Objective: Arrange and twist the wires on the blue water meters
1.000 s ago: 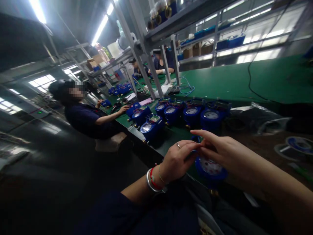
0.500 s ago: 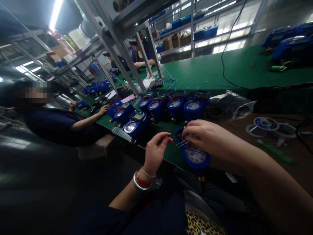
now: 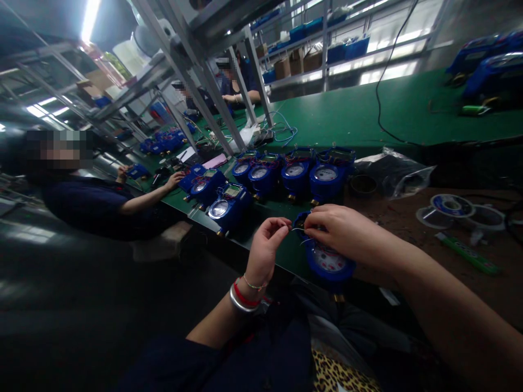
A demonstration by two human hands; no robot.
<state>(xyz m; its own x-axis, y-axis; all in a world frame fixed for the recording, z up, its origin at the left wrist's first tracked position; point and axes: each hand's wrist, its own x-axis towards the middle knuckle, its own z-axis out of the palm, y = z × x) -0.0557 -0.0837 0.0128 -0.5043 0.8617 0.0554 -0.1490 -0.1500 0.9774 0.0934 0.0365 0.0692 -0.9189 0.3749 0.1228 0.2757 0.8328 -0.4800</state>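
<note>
At the near edge of the green desk [image 3: 408, 117], a blue meter [image 3: 330, 264] lies under the right hand [image 3: 341, 231], whose fingers pinch its thin wires [image 3: 301, 235]. The left hand [image 3: 265, 249], just left, pinches a wire end.

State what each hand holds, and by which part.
The left hand pinches a thin wire at its free end. The right hand rests on the blue meter, fingers at its top.

Long green workbench [image 3: 368, 117], grey metal shelving frame [image 3: 192, 71], ceiling strip light [image 3: 90, 19], dark glossy floor [image 3: 81, 305].
</note>
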